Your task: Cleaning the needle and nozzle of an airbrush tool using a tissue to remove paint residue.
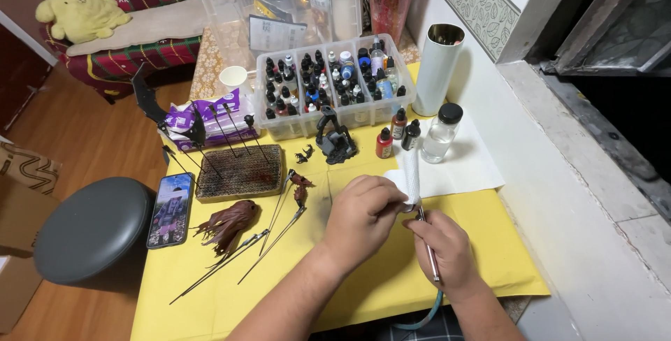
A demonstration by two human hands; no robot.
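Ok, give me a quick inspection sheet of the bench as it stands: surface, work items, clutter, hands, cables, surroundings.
Surface: yellow sheet covers the table; white paper towel at its right edge.
Job's things: airbrush with a white tissue at its front end.
Clutter: compartment box of small paint bottles; three loose bottles and a clear jar; white cylinder; brown clip stand; brown hair-shaped part; long clip sticks; phone.
Hands: left hand closed on the tissue; right hand grips the airbrush.
Cables: teal hose runs down from the airbrush.
Surroundings: grey stool, wood floor, window ledge to the right.
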